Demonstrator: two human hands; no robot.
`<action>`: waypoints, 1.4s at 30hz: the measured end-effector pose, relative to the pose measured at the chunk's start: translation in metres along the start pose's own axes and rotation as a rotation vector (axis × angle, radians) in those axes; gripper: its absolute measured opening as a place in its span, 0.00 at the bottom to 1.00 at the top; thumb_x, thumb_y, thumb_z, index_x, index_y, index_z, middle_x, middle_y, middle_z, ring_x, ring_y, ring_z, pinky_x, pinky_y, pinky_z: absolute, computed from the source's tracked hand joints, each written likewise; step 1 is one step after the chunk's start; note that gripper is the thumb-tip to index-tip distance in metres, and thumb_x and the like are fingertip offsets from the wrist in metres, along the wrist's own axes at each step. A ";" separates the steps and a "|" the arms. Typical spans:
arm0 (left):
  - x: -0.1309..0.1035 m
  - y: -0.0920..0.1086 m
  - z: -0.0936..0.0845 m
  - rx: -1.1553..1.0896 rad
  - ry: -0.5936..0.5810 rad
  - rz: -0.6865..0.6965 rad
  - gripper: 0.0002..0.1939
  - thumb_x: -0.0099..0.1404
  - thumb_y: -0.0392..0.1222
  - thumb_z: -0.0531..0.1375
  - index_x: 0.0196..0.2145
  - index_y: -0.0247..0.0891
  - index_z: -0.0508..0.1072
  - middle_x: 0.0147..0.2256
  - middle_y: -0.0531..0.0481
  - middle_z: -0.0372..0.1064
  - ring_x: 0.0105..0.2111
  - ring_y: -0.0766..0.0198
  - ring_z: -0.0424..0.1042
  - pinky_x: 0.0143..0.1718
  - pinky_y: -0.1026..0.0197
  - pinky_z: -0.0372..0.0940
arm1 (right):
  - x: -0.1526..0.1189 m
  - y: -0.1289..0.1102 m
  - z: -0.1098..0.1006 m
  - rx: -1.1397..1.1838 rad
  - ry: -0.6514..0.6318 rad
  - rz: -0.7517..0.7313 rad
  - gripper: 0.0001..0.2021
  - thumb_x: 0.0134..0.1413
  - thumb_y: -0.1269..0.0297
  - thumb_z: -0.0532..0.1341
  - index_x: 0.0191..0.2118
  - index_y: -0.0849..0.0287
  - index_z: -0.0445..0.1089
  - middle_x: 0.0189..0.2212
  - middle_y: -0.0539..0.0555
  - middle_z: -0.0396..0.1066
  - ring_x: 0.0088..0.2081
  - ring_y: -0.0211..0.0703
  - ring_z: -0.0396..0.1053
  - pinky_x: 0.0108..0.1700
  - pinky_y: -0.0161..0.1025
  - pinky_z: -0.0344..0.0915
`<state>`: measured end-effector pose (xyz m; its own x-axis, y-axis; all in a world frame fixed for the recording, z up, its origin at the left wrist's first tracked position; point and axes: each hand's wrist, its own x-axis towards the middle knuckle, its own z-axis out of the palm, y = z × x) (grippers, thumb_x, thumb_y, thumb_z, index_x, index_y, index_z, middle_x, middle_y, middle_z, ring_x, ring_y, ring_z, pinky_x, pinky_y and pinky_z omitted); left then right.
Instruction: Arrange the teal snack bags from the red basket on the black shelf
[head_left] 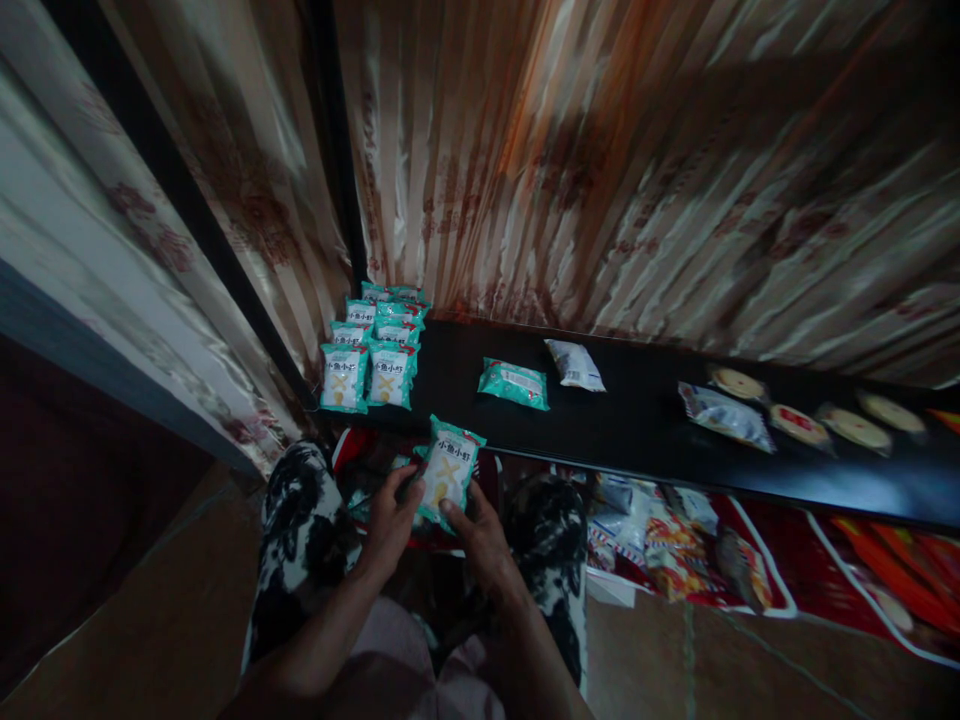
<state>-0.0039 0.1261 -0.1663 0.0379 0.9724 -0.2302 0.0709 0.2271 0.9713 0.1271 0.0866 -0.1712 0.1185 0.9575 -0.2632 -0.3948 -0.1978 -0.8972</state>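
Between my two hands is a teal and white snack bag, held upright with its printed front facing me. My left hand grips its left edge. My right hand holds the lower right side, thumb on the front. Just below the bag, partly hidden by my hands, a red basket holds more teal bags. On the black shelf beyond, matching snack bags stand in two columns at the left end. Another teal bag lies flat near the middle, beside a white packet.
Farther right on the shelf lie a silvery packet and several round wrapped items. Under the shelf's front edge, a red basket holds assorted snack packets, with another basket beside it. Patterned curtains hang behind; a dark post stands at left.
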 end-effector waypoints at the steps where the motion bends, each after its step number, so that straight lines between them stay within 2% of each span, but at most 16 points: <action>1: -0.001 0.001 0.001 -0.009 0.006 -0.006 0.22 0.56 0.51 0.58 0.45 0.35 0.70 0.45 0.42 0.71 0.47 0.55 0.69 0.49 0.54 0.62 | 0.001 0.002 0.000 0.004 0.010 -0.008 0.24 0.45 0.59 0.66 0.50 0.57 0.64 0.43 0.53 0.73 0.43 0.48 0.71 0.48 0.46 0.66; 6: -0.003 0.005 0.002 -0.045 0.032 -0.039 0.21 0.54 0.51 0.60 0.42 0.36 0.71 0.42 0.44 0.73 0.45 0.54 0.70 0.48 0.55 0.63 | 0.002 0.008 0.001 0.022 0.054 -0.030 0.25 0.42 0.58 0.67 0.48 0.57 0.65 0.42 0.53 0.74 0.41 0.47 0.72 0.45 0.43 0.67; 13: -0.008 0.015 0.006 -0.169 0.021 -0.066 0.24 0.53 0.50 0.62 0.46 0.38 0.68 0.47 0.44 0.70 0.46 0.56 0.70 0.45 0.59 0.64 | -0.001 0.005 0.011 0.005 0.148 -0.036 0.26 0.43 0.54 0.66 0.49 0.57 0.64 0.42 0.54 0.73 0.40 0.47 0.72 0.44 0.44 0.69; 19: -0.007 0.012 0.008 -0.252 0.042 -0.130 0.27 0.50 0.51 0.64 0.45 0.35 0.68 0.36 0.46 0.74 0.38 0.58 0.73 0.40 0.59 0.66 | -0.003 0.010 0.019 -0.089 0.205 -0.049 0.24 0.46 0.53 0.64 0.48 0.59 0.64 0.43 0.56 0.73 0.43 0.48 0.71 0.45 0.44 0.67; 24: -0.001 0.007 0.003 -0.227 0.100 -0.085 0.27 0.52 0.50 0.63 0.48 0.37 0.67 0.36 0.47 0.72 0.36 0.61 0.72 0.38 0.61 0.66 | -0.007 0.007 0.025 -0.035 0.180 -0.035 0.28 0.46 0.54 0.64 0.53 0.58 0.62 0.48 0.56 0.71 0.49 0.50 0.68 0.50 0.44 0.65; 28: 0.006 0.006 -0.005 -0.207 0.094 -0.083 0.28 0.51 0.47 0.62 0.50 0.38 0.65 0.36 0.47 0.70 0.34 0.62 0.72 0.34 0.62 0.66 | -0.007 0.005 0.019 -0.010 0.306 -0.014 0.36 0.44 0.50 0.64 0.58 0.58 0.55 0.51 0.58 0.68 0.49 0.50 0.68 0.47 0.43 0.68; 31: 0.010 0.006 -0.011 -0.180 0.064 -0.096 0.28 0.51 0.43 0.60 0.52 0.40 0.64 0.39 0.48 0.69 0.35 0.62 0.71 0.35 0.62 0.66 | -0.004 0.007 0.009 -0.044 0.410 -0.017 0.38 0.45 0.47 0.62 0.60 0.56 0.52 0.53 0.58 0.65 0.49 0.50 0.68 0.45 0.42 0.69; 34: 0.014 0.007 -0.019 -0.071 0.024 -0.087 0.28 0.52 0.38 0.56 0.53 0.42 0.63 0.42 0.48 0.69 0.39 0.61 0.71 0.38 0.61 0.66 | -0.002 0.009 -0.001 -0.097 0.480 -0.069 0.38 0.45 0.46 0.62 0.60 0.57 0.52 0.55 0.59 0.64 0.52 0.50 0.66 0.46 0.42 0.68; 38: 0.018 0.015 -0.029 0.121 -0.086 -0.008 0.29 0.52 0.35 0.53 0.53 0.40 0.63 0.47 0.48 0.68 0.44 0.60 0.69 0.45 0.59 0.63 | 0.002 0.009 -0.011 -0.214 0.470 -0.183 0.35 0.48 0.48 0.60 0.60 0.58 0.54 0.52 0.60 0.66 0.52 0.50 0.66 0.50 0.46 0.65; 40: 0.019 0.021 -0.033 0.238 -0.160 0.032 0.29 0.52 0.34 0.52 0.54 0.40 0.63 0.48 0.49 0.68 0.45 0.60 0.68 0.48 0.59 0.61 | 0.005 0.008 -0.014 -0.392 0.476 -0.303 0.29 0.49 0.50 0.60 0.56 0.57 0.62 0.51 0.59 0.68 0.52 0.50 0.65 0.52 0.49 0.63; 42: 0.020 0.027 -0.036 0.353 -0.233 0.072 0.29 0.52 0.34 0.51 0.54 0.40 0.63 0.48 0.49 0.68 0.46 0.60 0.68 0.49 0.59 0.60 | 0.007 0.004 -0.017 -0.622 0.427 -0.453 0.21 0.50 0.52 0.61 0.48 0.55 0.70 0.49 0.58 0.70 0.52 0.50 0.65 0.55 0.52 0.60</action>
<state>-0.0373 0.1535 -0.1430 0.2763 0.9381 -0.2089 0.3952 0.0873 0.9145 0.1416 0.0889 -0.1827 0.5231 0.8358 0.1667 0.3258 -0.0154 -0.9453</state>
